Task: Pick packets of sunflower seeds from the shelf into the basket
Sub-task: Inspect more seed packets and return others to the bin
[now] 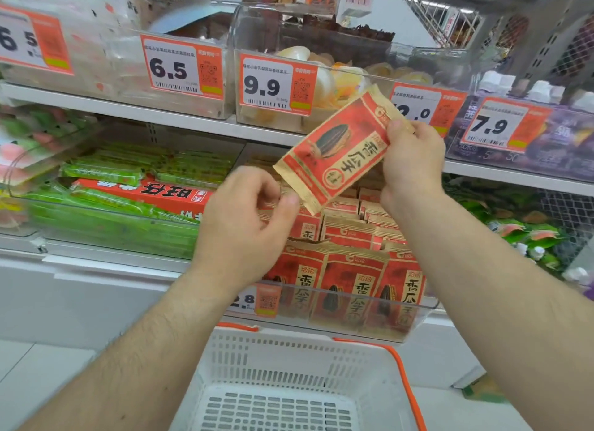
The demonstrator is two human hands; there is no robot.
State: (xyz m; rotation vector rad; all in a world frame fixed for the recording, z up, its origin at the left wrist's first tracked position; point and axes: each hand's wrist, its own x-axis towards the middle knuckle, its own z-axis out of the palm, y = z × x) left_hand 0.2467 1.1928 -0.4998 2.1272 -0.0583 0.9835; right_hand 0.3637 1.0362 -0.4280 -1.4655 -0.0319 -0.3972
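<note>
This is a shop. White shelves (pixel 193 125) run across the wall, one above the other. Clear plastic bins (pixel 231 61) sit on them, full of snacks. Orange and white price tags (pixel 183 67) hang on the bins. Green packets (pixel 112 212) lie on the left. The floor (pixel 38 366) below is pale. The light is bright.

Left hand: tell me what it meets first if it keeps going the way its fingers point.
Probably the lower corner of the held seed packet, just beyond the left hand and gripped by the right hand. Depth is unclear; it could instead pass beneath to the shelved packets.
</note>
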